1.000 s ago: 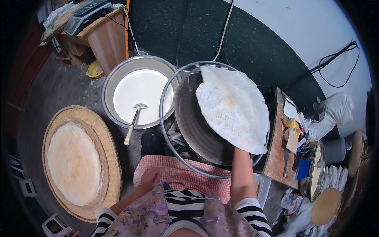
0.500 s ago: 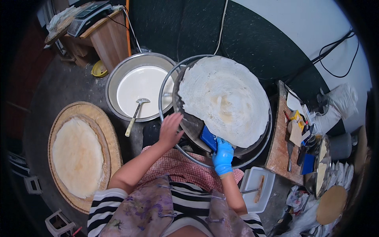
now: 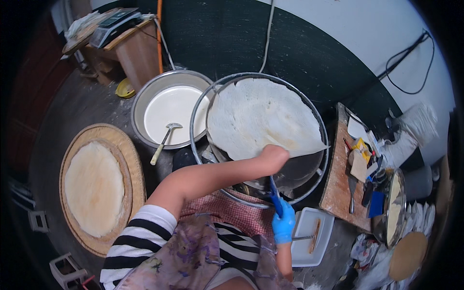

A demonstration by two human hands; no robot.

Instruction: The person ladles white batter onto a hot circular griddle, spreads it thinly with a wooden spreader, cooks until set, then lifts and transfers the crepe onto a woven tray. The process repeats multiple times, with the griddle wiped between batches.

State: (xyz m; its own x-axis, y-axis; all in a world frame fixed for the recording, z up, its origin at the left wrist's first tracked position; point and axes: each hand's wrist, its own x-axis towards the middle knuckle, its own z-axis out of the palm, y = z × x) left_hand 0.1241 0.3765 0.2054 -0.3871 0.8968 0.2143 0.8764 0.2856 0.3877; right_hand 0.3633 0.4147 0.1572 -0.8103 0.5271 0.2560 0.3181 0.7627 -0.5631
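A large thin white pancake (image 3: 261, 116) lies over a round dark griddle (image 3: 299, 169), its near edge lifted and folded up. My bare left hand (image 3: 275, 158) is closed at that near edge, pinching the pancake; the fingertips are hidden behind the hand. Below the griddle's near rim, my right hand (image 3: 283, 223), in a blue glove, grips a blue scraper (image 3: 275, 194) held edge-on. Surrounding the griddle is a metal ring (image 3: 194, 126).
Left of the griddle stands a metal basin (image 3: 140, 92) of white batter with a ladle (image 3: 164, 142). Another pancake (image 3: 94, 188) rests on a round woven tray (image 3: 137, 208). On the right are a tool-covered board (image 3: 338, 183) and a white tray (image 3: 302, 253).
My left hand has crossed rightward and taken hold of the pancake's near edge, which is now lifted. My right hand has drawn the scraper back from the griddle, toward me.
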